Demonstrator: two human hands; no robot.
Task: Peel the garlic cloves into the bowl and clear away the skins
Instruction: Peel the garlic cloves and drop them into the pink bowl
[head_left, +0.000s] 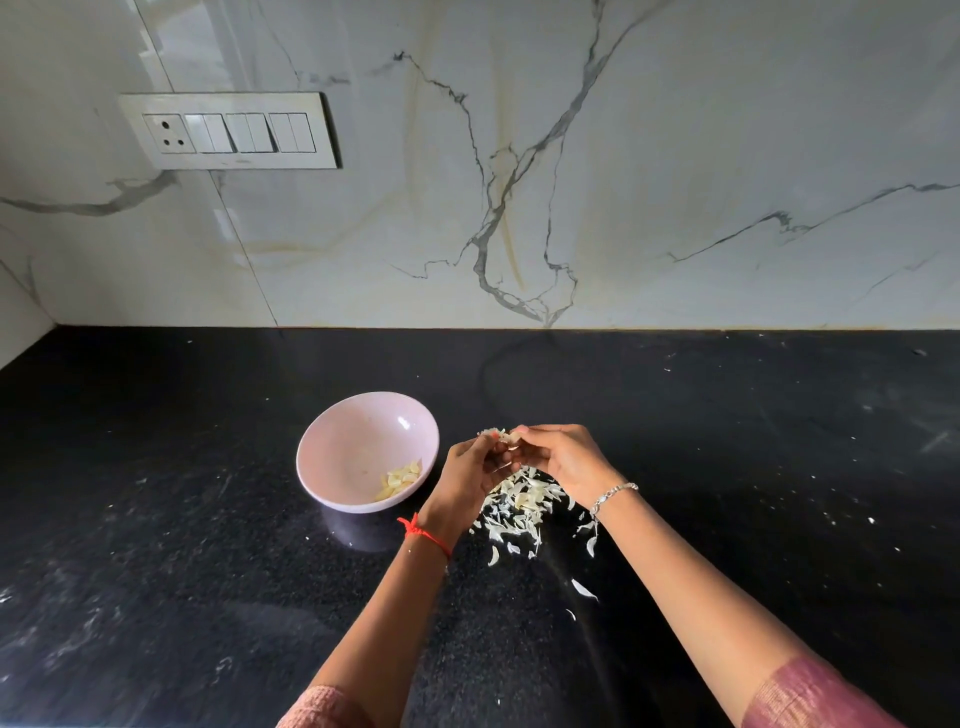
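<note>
On the marble wall (649, 156) at my far left is a switch panel (228, 131) with one socket and a row of switches. Below it runs the black counter (156, 467), dusted with pale specks. A pale pink bowl (353, 441) stands on the counter just left of my hands, and a small heap of peeled cloves (400, 480) lies against its near right side.

My left hand (470, 467), a red thread (423, 535) round its wrist, is raised just beside the bowl with its fingers curled, pinching one end of a garlic clove (501, 436). My right hand (563, 457) meets it from the other side, its fingertips gripping the same clove, which still has papery skin on it. A silver bracelet (613, 493) sits on my right wrist.

On the counter under both hands lies a loose pile of white skins (519, 506), with a few stray pieces trailing toward me. Pink sleeves (810, 696) cover my arms near the elbows.
</note>
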